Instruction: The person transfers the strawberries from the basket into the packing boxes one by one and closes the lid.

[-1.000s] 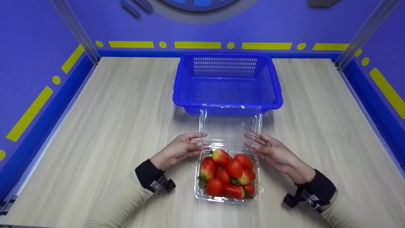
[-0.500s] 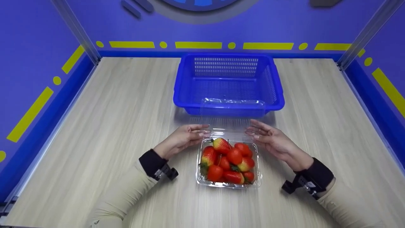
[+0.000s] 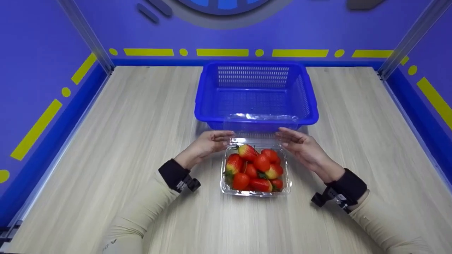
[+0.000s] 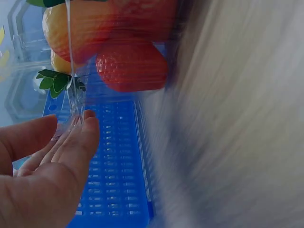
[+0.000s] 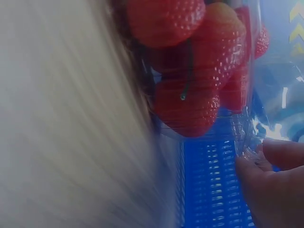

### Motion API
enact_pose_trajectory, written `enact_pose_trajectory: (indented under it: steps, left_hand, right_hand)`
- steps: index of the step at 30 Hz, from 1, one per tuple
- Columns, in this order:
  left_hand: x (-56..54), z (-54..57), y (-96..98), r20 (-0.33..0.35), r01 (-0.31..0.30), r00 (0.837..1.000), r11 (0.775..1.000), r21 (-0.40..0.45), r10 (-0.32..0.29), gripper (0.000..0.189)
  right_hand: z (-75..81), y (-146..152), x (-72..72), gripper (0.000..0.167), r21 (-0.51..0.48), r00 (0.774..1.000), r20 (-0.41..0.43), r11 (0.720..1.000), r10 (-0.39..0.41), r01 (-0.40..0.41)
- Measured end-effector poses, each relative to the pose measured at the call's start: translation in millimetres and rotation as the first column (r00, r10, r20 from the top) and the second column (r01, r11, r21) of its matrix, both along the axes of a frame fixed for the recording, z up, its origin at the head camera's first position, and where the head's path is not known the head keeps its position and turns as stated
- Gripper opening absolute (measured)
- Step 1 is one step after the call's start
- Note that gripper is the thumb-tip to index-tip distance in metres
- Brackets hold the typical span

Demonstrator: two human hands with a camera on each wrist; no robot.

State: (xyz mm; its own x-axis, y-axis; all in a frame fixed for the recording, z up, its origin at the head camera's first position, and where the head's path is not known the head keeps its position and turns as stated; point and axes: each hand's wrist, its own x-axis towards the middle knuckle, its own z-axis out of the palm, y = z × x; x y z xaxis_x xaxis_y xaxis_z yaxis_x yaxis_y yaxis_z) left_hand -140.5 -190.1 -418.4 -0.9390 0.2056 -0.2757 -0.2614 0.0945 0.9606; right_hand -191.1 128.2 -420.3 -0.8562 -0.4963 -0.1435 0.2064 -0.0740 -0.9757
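Note:
A clear plastic clamshell box (image 3: 256,193) full of red strawberries (image 3: 262,163) stands at the middle of the table. Its see-through lid (image 3: 261,117) is raised on the far side and overlaps the basket's near wall in the head view. At the far left corner, by the hinge, my left hand (image 3: 204,146) pinches the box edge between thumb and fingers. My right hand (image 3: 309,150) pinches the matching corner on the right. Close up, the left wrist view shows the thumb and fingertips (image 4: 90,128) at the plastic rim. Strawberries (image 5: 190,107) press near the wall in the right wrist view.
A blue plastic basket (image 3: 197,102) with slotted walls stands directly behind the box, against the back of the table (image 3: 152,106). Blue panels with yellow markings (image 3: 222,52) enclose the table at the back and on both sides.
Both hands have moved away from me, carrying the box forward toward the basket. The lid now reaches over the basket's near rim; a second ago it stopped at about that rim.

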Motion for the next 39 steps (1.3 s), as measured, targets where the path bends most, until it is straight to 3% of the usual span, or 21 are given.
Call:
enact_pose_trajectory:
  steps: [4, 8, 13, 17, 24, 28, 31, 32, 36, 39]
  left_hand:
    - [-4.1, 1.6, -1.3, -0.083, 0.016, 0.996, 0.998, -0.062, -0.021, 0.047]
    - [-6.2, 0.6, -0.9, -0.18, 0.014, 0.983, 0.991, -0.132, -0.038, 0.044]
    - [-5.1, -4.9, -1.8, -0.308, 0.004, 0.948, 0.966, -0.259, -0.087, 0.045]
    - [-3.2, -8.3, -2.8, -0.359, 0.007, 0.922, 0.933, -0.36, -0.146, 0.049]
    - [3.7, -9.8, -5.3, -0.392, -0.004, 0.897, 0.883, -0.47, -0.204, 0.056]
    - [10.1, -10.9, -8.0, -0.418, -0.004, 0.874, 0.859, -0.512, -0.246, 0.058]
    - [13.6, -11.0, -9.9, -0.438, -0.004, 0.854, 0.837, -0.547, -0.282, 0.059]
    - [14.7, -11.0, -10.5, -0.446, -0.007, 0.846, 0.83, -0.558, -0.293, 0.059]
    - [18.8, -10.8, -12.0, -0.472, -0.012, 0.819, 0.813, -0.583, -0.326, 0.058]
    - [20.5, -11.2, -12.0, -0.476, -0.006, 0.809, 0.807, -0.591, -0.343, 0.058]
  right_hand:
    - [-0.1, -2, -2.1, 0.056, 0.033, 0.996, -0.076, 0.999, -0.04, 0.043]
    - [0.7, -4, -3.2, 0.052, 0.068, 0.984, -0.156, 0.993, -0.088, 0.1]
    - [-2.3, -3, -2.4, 0.049, 0.125, 0.966, -0.236, 0.982, -0.107, 0.139]
    - [-4.3, -3, -1.2, 0.043, 0.207, 0.943, -0.325, 0.967, -0.074, 0.147]
    - [-5.4, 0, 2.4, 0.044, 0.288, 0.879, -0.476, 0.949, 0.025, 0.13]
    - [-5.7, 3, 8.2, 0.045, 0.342, 0.802, -0.591, 0.927, 0.086, 0.153]
    - [-4.9, 4, 12.3, 0.039, 0.393, 0.74, -0.662, 0.894, 0.115, 0.213]
    - [-4.7, 4, 13.5, 0.039, 0.409, 0.729, -0.673, 0.885, 0.127, 0.224]
    - [-3.1, 5, 19.9, 0.042, 0.471, 0.718, -0.673, 0.852, 0.179, 0.229]
    - [-2.4, 5, 24.9, 0.042, 0.501, 0.715, -0.669, 0.835, 0.204, 0.23]
